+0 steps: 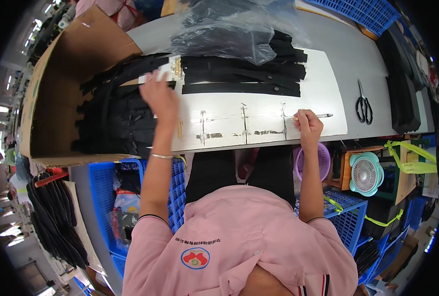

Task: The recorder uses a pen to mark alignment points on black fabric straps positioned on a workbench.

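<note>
My right hand (308,127) is closed around a pen (324,116), resting low over the right part of a white board (328,93). Dark vertical marks and smudges run along the board's near half. Smeared by motion, my left hand (161,97) is over the board's left end, beside the black fabric strips (126,121) that fill a cardboard box (56,103); whether its fingers hold anything cannot be made out. More black strips (239,74) lie side by side across the board's far half, the nearest one with a small round spot near its right end.
A clear plastic bag (224,34) covers the far strips. Black-handled scissors (363,106) lie on the grey table (372,59), with black blocks (403,101) farther right. Blue crates (103,197), a purple basket (318,163) and a teal fan (366,174) stand below the table's near edge.
</note>
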Tool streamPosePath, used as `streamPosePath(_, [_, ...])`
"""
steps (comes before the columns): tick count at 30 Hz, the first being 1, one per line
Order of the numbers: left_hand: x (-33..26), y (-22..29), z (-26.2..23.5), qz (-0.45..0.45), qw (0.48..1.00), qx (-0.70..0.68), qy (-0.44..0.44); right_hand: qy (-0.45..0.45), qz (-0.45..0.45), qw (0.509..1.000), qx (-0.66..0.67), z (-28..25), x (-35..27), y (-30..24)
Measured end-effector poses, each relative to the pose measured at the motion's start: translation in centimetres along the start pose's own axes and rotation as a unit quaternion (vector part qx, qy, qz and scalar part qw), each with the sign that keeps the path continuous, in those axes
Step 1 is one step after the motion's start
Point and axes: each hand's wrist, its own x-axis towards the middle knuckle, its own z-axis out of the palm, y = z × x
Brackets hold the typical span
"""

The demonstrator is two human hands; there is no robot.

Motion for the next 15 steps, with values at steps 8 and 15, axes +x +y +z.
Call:
streamPosePath(8, [-1.3,4.3,-2.3,0.106,0.984,-0.135,-0.055,0.015,-0.016,0.999,-0.033,-0.1,-0.1,0.1])
streamPosePath(15, [-8.3,18.3,-2.4,0.134,0.939,-0.255,-0.189,0.028,-0.023,0.999,-0.021,1.4,-0.8,-1.5])
